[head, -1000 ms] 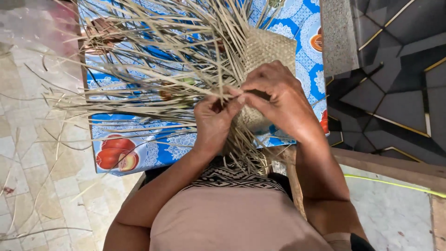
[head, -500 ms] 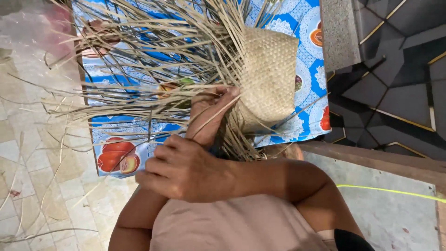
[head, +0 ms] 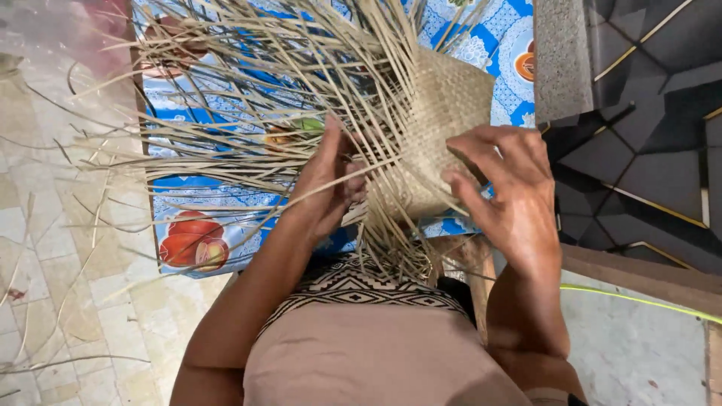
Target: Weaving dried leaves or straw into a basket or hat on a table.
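A half-woven panel of pale straw (head: 451, 105) lies on a blue cloth printed with fruit (head: 188, 225). Many loose straw strips (head: 256, 120) fan out from the panel to the left and toward me. My left hand (head: 327, 184) sits at the panel's unwoven edge, with its fingers closed on a few strips. My right hand (head: 508, 192) hovers at the panel's near right corner. Its fingers are spread, the fingertips touch the weave, and it holds nothing.
Beige floor tiles (head: 53, 286) on the left carry stray straw strips. A grey stone edge (head: 560, 60) and a dark surface with geometric lines (head: 647, 158) lie on the right. A wooden post (head: 474, 263) stands under the cloth's edge, and a yellow-green cord (head: 639, 299) crosses the lower right.
My right hand had swung across to the lower left half a second ago. It is now back at the panel's right corner, fingers spread. My left hand stays at the strips.
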